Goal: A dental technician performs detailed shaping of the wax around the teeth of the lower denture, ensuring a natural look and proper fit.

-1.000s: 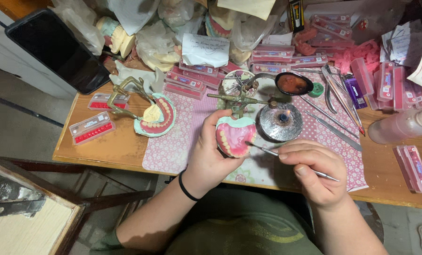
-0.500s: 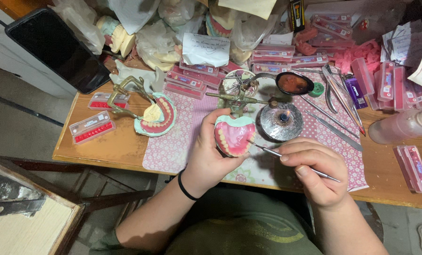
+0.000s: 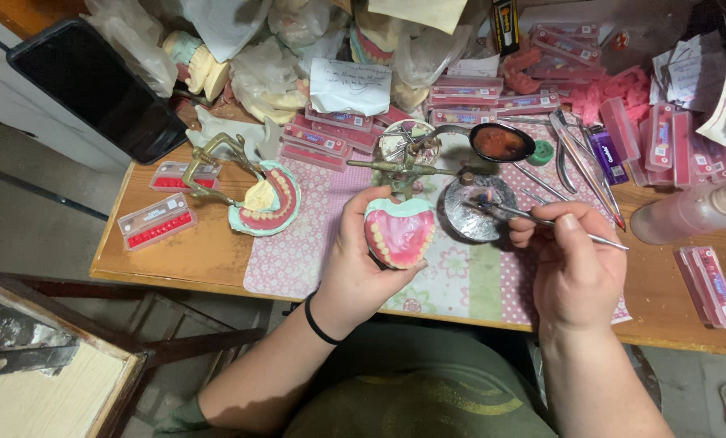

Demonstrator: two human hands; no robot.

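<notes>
While the denture model (image 3: 399, 234) is gripped in the left hand (image 3: 363, 264) above the surface (image 3: 192, 251), a thin tool (image 3: 541, 219) is pinched in the right hand (image 3: 574, 272), tip at the metal dish (image 3: 472, 209). Risk, judged: picked-up wax could drip onto the mat (image 3: 298, 243) if carried slowly.

I count two hands at work, my left hand (image 3: 361, 264) and my right hand (image 3: 572, 272). I hold one pink denture model (image 3: 398, 233) and one thin metal tool (image 3: 541, 219). One round metal dish (image 3: 470, 212) and one spoon with reddish wax (image 3: 501, 143) lie beyond them. One brass articulator (image 3: 217, 166) carries one more model with teeth (image 3: 267, 201). Two flat boxes of red teeth (image 3: 157, 221) sit at the table's left end, and two similar boxes (image 3: 710, 285) at the right end. The boxes stacked at the back are too many and too overlapped to count. One clear bottle (image 3: 687, 212) lies on its side. One black tablet (image 3: 95, 85) leans at the far left. One black band (image 3: 320, 323) circles my left wrist.
</notes>
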